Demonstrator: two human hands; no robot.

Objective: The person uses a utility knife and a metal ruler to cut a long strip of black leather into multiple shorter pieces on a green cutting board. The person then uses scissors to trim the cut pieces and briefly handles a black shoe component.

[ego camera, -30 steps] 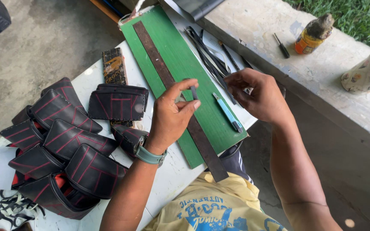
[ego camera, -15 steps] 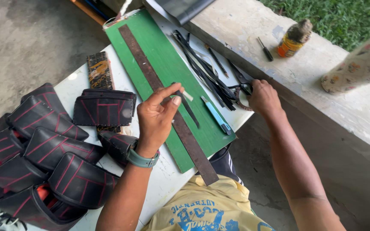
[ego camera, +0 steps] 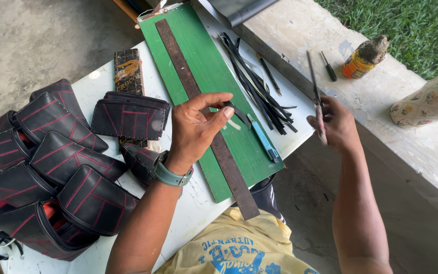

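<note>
- Left hand (ego camera: 194,129): fingers pinched on a short black strip (ego camera: 236,112), held just above the green cutting mat (ego camera: 214,76) and rusty metal ruler (ego camera: 204,109).
- Right hand (ego camera: 333,122): fingers wrapped around scissors (ego camera: 315,91), blades pointing up, off the counter (ego camera: 102,78) edge.
- Blue knife (ego camera: 262,138) on mat, between the hands.

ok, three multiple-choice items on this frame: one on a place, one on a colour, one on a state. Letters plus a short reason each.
1. Where does the rusty metal ruler lie?
A. on the green cutting mat
B. on the concrete ledge
C. on the black pouches

2. What colour is the stitching on the black pouches?
A. white
B. red
C. yellow

3. What does the right hand hold?
A. nothing
B. the blue utility knife
C. scissors, raised off the table

Answers: 1 A, the ruler runs lengthwise down the mat. 2 B, red lines cross each pouch. 3 C, the blades point up from the fist; the blue knife lies on the mat.
</note>
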